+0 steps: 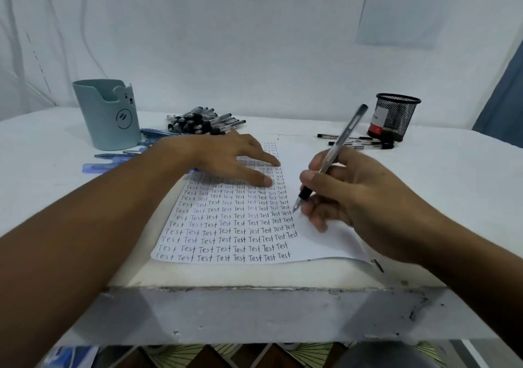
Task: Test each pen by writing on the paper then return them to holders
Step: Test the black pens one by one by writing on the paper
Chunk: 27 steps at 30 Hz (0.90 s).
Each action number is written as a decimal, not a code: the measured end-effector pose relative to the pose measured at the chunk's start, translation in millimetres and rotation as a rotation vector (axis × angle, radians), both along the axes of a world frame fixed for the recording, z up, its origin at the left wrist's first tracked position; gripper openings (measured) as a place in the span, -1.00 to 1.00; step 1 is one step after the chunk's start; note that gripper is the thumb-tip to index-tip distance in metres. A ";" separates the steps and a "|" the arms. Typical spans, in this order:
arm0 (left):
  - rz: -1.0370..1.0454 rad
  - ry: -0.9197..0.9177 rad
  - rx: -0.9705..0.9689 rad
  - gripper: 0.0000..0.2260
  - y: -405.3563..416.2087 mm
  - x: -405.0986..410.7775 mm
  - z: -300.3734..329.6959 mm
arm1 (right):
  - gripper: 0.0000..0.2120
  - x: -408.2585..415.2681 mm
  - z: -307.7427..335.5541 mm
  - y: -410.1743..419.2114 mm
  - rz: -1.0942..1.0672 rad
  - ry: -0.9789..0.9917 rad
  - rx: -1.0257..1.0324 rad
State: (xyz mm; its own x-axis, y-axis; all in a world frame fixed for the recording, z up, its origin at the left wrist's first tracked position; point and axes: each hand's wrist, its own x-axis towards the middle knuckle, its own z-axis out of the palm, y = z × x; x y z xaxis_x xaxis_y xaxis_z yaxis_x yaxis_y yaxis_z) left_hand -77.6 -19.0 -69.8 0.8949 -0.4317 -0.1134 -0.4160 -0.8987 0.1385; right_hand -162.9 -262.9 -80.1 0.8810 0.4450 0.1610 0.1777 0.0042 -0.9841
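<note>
A white sheet of paper (pixel 311 243) lies on the table, covered on its left part with rows of the handwritten word "Test". My left hand (pixel 226 155) rests flat on the upper part of the sheet, fingers straight. My right hand (pixel 348 195) grips a clear pen with a black grip (pixel 329 158), its tip down at the paper just right of the written rows. A pale blue bear-face holder (pixel 109 115) stands at the back left. A black mesh holder (pixel 394 117) stands at the back right.
A heap of black-capped pens (pixel 203 121) lies behind my left hand. Blue pens (pixel 113 162) lie beside the blue holder. A few black pens (pixel 356 142) lie in front of the mesh holder. The white table's front edge (pixel 254 287) runs close to me.
</note>
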 end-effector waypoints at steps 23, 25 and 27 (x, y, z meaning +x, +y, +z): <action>0.067 0.047 0.063 -0.39 -5.5 -8.3 2.4 | -0.80 -21.4 -10.4 -3.6 0.081 -0.212 -0.238; 0.068 0.050 0.060 -0.38 -5.0 -7.6 1.4 | -0.80 -20.7 -8.6 -4.4 0.104 -0.184 -0.238; 0.066 0.052 0.056 -0.38 -4.4 -6.5 0.5 | -0.79 -20.2 -7.6 -4.7 0.099 -0.156 -0.226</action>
